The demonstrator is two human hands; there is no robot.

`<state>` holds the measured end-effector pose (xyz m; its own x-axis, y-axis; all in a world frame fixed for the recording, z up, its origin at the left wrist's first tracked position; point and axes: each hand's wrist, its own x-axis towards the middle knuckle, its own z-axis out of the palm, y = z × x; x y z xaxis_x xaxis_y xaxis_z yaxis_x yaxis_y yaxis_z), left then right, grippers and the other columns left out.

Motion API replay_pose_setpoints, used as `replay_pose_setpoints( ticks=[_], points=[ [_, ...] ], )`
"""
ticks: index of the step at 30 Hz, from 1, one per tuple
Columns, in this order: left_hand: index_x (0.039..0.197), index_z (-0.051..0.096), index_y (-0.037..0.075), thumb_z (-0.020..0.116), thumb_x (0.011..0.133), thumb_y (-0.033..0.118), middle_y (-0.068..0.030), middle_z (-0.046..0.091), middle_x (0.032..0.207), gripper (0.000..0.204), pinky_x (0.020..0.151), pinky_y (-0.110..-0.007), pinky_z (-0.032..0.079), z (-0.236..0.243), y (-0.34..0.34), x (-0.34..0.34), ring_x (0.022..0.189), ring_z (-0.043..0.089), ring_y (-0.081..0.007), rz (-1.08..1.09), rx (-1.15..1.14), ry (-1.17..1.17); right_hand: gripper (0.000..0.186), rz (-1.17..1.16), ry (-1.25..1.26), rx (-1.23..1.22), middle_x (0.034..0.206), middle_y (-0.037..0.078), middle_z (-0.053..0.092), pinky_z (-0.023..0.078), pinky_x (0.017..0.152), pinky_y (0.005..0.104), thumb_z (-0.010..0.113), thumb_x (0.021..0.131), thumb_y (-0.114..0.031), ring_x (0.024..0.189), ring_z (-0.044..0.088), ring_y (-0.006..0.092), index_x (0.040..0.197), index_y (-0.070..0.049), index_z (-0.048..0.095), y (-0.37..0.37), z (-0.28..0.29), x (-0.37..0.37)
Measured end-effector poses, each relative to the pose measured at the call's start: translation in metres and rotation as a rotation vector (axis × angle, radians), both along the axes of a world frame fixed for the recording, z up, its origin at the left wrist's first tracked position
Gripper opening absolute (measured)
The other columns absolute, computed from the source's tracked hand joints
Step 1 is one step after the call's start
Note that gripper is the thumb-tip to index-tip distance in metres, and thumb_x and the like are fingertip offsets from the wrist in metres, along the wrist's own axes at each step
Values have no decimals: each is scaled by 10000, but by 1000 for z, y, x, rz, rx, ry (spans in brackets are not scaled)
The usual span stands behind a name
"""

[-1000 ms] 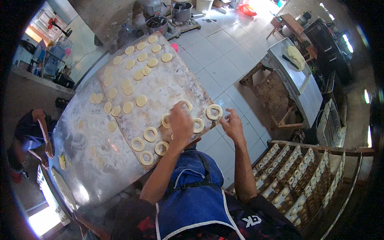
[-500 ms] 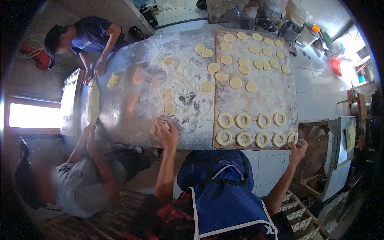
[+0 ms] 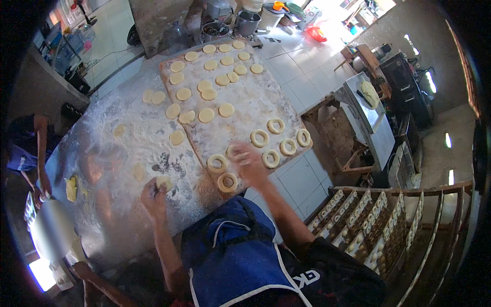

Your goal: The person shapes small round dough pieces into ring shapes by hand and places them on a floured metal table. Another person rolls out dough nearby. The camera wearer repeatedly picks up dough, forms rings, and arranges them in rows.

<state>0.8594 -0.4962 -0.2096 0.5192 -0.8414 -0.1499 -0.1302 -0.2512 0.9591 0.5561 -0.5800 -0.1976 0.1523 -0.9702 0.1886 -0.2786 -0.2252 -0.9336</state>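
My left hand [image 3: 153, 198] is closed on a flat pale dough disc [image 3: 164, 183], held by its edge above the floured metal table [image 3: 110, 197]. My right hand [image 3: 246, 161] is over the near part of a floured wooden board [image 3: 245, 115], among several dough rings [image 3: 259, 138]. Motion smears its fingers, so whether they hold anything is unclear. It partly covers a piece of dough [image 3: 232, 151]. Beside it lie two more rings, the nearer ring [image 3: 221, 185] close to the board's edge. Several flat dough discs [image 3: 206, 115] lie on the board's far half.
Loose discs [image 3: 176, 137] and flour are on the table left of the board. At the left, a co-worker [image 3: 30, 143] and another person [image 3: 92, 273] are by the table. A rack of filled trays [image 3: 365, 222] stands at lower right. Pots [image 3: 248, 23] stand beyond the board.
The view has swung to the right. My right hand has moved from the row's right end leftward across the rings. My left hand has picked up a dough disc from the table.
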Motion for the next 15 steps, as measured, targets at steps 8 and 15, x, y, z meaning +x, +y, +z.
replay_pose_setpoints(
  ticks=[8,15],
  points=[
    [1127,649,-55,618,905,34,-129,681,1000,241,819,-312,550,24,11,-12,893,657,-187,-21,-92,484,437,394,-12,266,917,146,698,539,745,302,735,820,-91,838,672,163,1219,0,580,18,18,154],
    [1177,615,-23,631,922,59,-128,679,1013,269,798,-314,550,34,22,5,900,659,-187,-157,-67,219,559,419,27,296,811,96,679,514,644,331,739,737,-42,734,649,177,1252,-17,522,26,37,170]
  ],
)
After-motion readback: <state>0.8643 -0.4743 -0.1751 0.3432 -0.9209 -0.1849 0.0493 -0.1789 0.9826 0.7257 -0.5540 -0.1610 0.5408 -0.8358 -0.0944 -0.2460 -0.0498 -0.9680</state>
